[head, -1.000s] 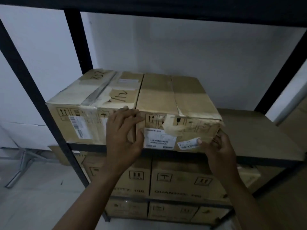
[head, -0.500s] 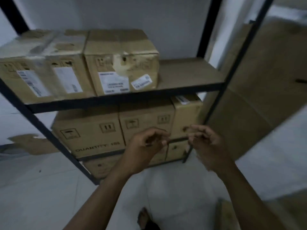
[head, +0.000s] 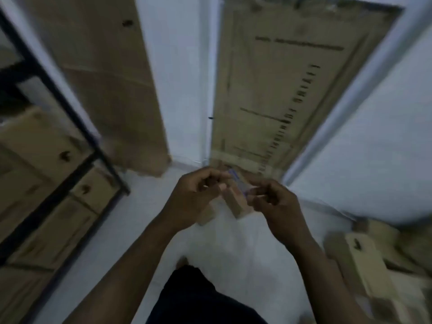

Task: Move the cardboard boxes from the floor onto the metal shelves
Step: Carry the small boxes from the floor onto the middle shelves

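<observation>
Since a second ago the view has swung right, off the metal shelves. The box I was squaring up is left behind there, placed. The shelved boxes now sit at the frame's left edge.

That one is done, so I judge the next pick starts here.

More cardboard waits on the floor: small cardboard boxes at its far edge, below a leaning cardboard sheet, and a blurred box pile at its right edge.

Left hand and right hand hang close together at mid-height, fingers loosely curled and apparently empty, though blur hides the fingertips.
</observation>
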